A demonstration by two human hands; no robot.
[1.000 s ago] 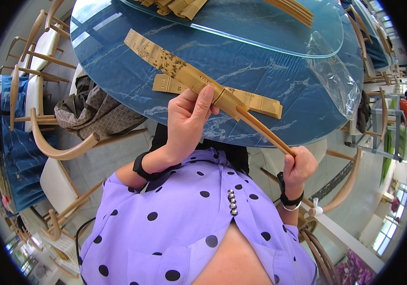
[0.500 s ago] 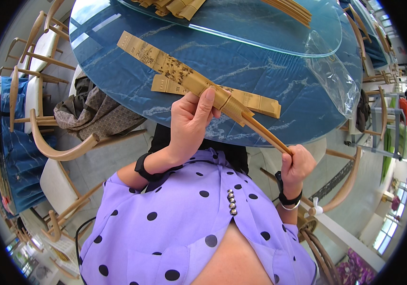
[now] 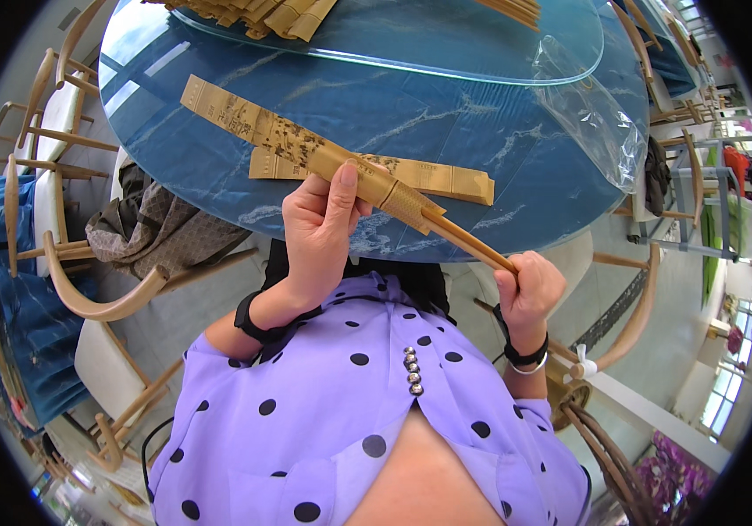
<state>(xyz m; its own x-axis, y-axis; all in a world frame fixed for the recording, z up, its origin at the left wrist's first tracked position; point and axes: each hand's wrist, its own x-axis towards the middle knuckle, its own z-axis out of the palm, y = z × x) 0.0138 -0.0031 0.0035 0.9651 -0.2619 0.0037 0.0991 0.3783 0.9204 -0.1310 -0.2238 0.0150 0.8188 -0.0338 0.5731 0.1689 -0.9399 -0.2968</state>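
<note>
1. Head view, left hand: The left hand (image 3: pixel 321 215) pinches the wrapper (image 3: pixel 284 140) between thumb and fingers, near the middle of its length. The thumb lies on the upper face.
2. Head view, wrapper: It is gold with dark print, held at a slant above the near edge of the blue table (image 3: pixel 152 123). Its far end points up and left.
3. Head view, chopsticks: The chopsticks (image 3: pixel 472 243) project from the wrapper's lower right end. Their other ends are hidden by the wrapper.
4. Head view, right hand: The right hand (image 3: pixel 532 287) grips the free ends of the chopsticks, thumb against curled fingers.
5. Head view, second wrapper: The second wrapper (image 3: pixel 446 180) lies flat on the table, partly covered in view by the held one.
6. Head view, surroundings: A glass disc (image 3: pixel 446 44) carries a wrapper pile (image 3: pixel 257 16) and a stick bundle (image 3: pixel 512 7). A clear bag (image 3: pixel 599 131) lies at the table's right side. Patterned cloth (image 3: pixel 152 223) is on a chair (image 3: pixel 104 309) at left.
</note>
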